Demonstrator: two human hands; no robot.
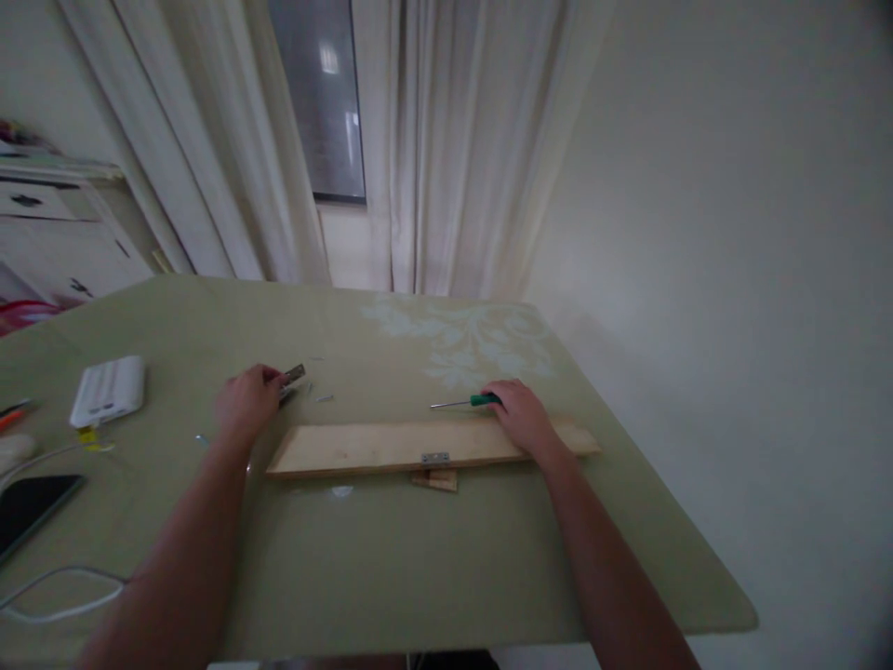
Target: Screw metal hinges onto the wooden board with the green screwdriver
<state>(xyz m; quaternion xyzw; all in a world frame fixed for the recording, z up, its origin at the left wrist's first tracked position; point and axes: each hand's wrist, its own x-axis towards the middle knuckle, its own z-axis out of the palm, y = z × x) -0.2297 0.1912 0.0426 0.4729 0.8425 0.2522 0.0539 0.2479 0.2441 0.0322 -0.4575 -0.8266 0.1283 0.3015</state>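
Observation:
Pinched in my left hand (251, 400) is a small grey metal hinge (295, 374), held above the table left of a long pale wooden board (383, 445). A dark part shows just below it, too blurred to name. My right hand (517, 409) is closed round a screwdriver (481, 400) with a green handle, its shaft pointing left, over the board's right part. Another metal hinge (435, 459) sits at the board's near edge. Small wooden pieces (439, 479) lie beneath that edge. Small screws (325, 399) lie near my left hand.
The green table (391, 568) has a white power bank (108, 391) at the left, with a white cable (62, 572) and a dark phone (34, 507) nearer me. A wall (732, 279) runs along the right, and curtains (460, 140) hang behind the far edge.

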